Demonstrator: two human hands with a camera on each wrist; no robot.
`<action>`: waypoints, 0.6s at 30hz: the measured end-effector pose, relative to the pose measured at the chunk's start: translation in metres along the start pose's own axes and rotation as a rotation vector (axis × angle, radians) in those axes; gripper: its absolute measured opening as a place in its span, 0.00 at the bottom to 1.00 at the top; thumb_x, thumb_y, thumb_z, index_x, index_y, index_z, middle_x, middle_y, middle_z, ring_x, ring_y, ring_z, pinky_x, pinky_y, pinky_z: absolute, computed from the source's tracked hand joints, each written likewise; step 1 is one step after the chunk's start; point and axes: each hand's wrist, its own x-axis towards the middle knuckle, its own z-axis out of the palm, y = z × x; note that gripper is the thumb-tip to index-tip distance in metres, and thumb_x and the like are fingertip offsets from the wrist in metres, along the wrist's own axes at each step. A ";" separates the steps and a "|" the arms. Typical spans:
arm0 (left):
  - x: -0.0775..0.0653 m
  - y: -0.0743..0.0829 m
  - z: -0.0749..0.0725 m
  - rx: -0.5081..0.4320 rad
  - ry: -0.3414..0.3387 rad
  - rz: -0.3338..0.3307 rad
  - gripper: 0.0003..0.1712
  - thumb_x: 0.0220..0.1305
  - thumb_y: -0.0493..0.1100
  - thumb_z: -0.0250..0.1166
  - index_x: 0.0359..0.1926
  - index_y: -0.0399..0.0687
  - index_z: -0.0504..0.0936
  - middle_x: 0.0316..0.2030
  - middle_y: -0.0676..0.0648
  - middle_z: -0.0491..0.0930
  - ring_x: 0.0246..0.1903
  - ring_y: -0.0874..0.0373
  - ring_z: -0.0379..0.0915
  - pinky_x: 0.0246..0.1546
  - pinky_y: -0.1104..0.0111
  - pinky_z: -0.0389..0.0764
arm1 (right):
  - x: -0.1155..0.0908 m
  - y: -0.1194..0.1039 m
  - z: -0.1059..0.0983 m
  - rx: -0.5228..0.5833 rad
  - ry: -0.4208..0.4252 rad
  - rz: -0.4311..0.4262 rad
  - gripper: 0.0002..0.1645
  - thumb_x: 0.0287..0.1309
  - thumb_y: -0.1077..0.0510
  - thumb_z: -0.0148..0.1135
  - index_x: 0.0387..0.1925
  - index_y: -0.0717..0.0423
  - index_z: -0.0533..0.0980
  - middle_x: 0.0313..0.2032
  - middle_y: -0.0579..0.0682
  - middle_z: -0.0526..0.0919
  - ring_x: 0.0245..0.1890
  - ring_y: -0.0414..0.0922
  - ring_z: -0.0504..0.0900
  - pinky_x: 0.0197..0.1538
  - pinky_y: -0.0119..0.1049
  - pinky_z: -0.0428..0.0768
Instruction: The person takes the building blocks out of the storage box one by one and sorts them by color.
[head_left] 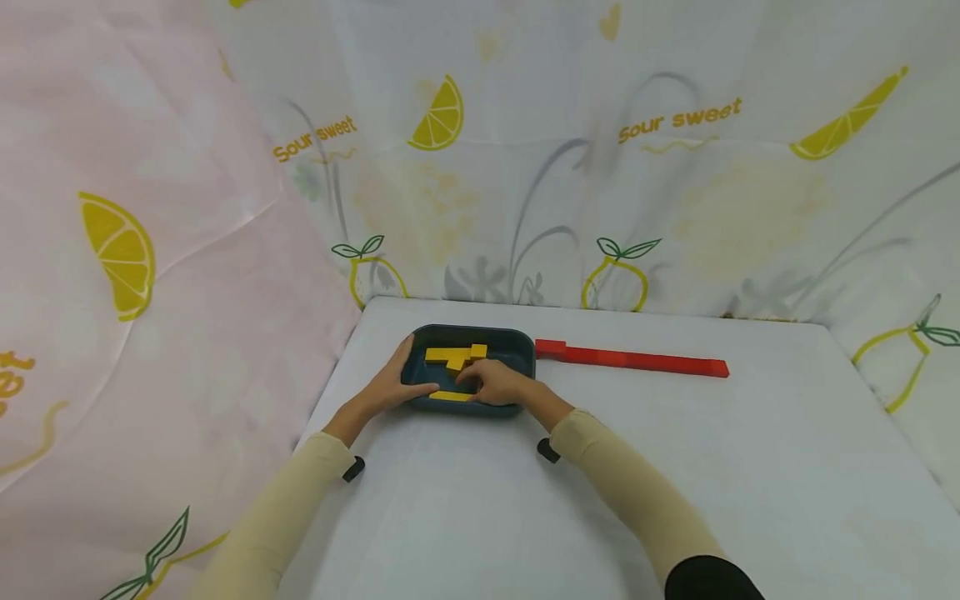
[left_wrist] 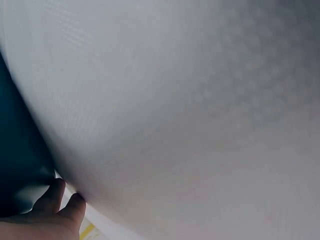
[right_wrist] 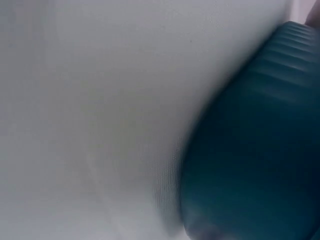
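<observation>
Your left hand is spread wide at the near left corner of the dark tray, fingers extended along the left wall and thumb reaching over the near rim; it touches the tray without curling tightly round it. Your right hand comes over the near right part of the rim into the tray, its index finger bent; you cannot tell from these views whether it pinches a piece.

Inside the tray, a yellow bar lies toward the far wall, with a yellow cube by its right end. A yellow block sits just nearer you, close to your right fingertips, and a yellow strip lies along the near wall.

Your tray sits nearer the table's far and left edges; patterned cloth rises behind. A red bar begins right beside the tray's right wall and runs rightward, bounding your room there. More white table stretches to the right and between your forearms toward you.
</observation>
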 end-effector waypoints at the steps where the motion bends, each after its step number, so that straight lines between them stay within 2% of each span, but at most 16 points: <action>1: 0.000 0.000 0.000 0.000 0.000 0.001 0.71 0.54 0.67 0.71 0.79 0.55 0.29 0.79 0.44 0.31 0.78 0.43 0.31 0.75 0.43 0.44 | 0.002 0.000 0.001 -0.018 -0.007 0.011 0.22 0.59 0.61 0.69 0.56 0.51 0.81 0.52 0.47 0.83 0.39 0.40 0.78 0.49 0.33 0.81; 6: 0.000 -0.001 0.003 -0.017 0.005 0.008 0.70 0.55 0.64 0.71 0.79 0.53 0.30 0.79 0.43 0.30 0.78 0.43 0.31 0.75 0.43 0.43 | 0.006 0.000 0.006 -0.085 0.002 0.006 0.19 0.59 0.58 0.69 0.53 0.51 0.82 0.51 0.45 0.85 0.47 0.41 0.80 0.56 0.37 0.79; 10: 0.000 -0.002 0.006 -0.024 0.003 0.022 0.67 0.58 0.60 0.71 0.79 0.52 0.30 0.79 0.43 0.30 0.78 0.43 0.30 0.75 0.43 0.43 | 0.007 0.003 0.010 -0.099 0.037 -0.040 0.17 0.58 0.58 0.70 0.50 0.54 0.83 0.48 0.47 0.86 0.46 0.42 0.81 0.55 0.38 0.80; 18: 0.000 -0.004 0.001 -0.025 0.017 0.012 0.69 0.55 0.65 0.71 0.79 0.55 0.30 0.79 0.44 0.31 0.78 0.44 0.31 0.75 0.43 0.44 | 0.015 0.004 0.014 -0.171 0.090 -0.064 0.16 0.55 0.62 0.71 0.48 0.57 0.84 0.45 0.49 0.86 0.42 0.42 0.80 0.52 0.38 0.81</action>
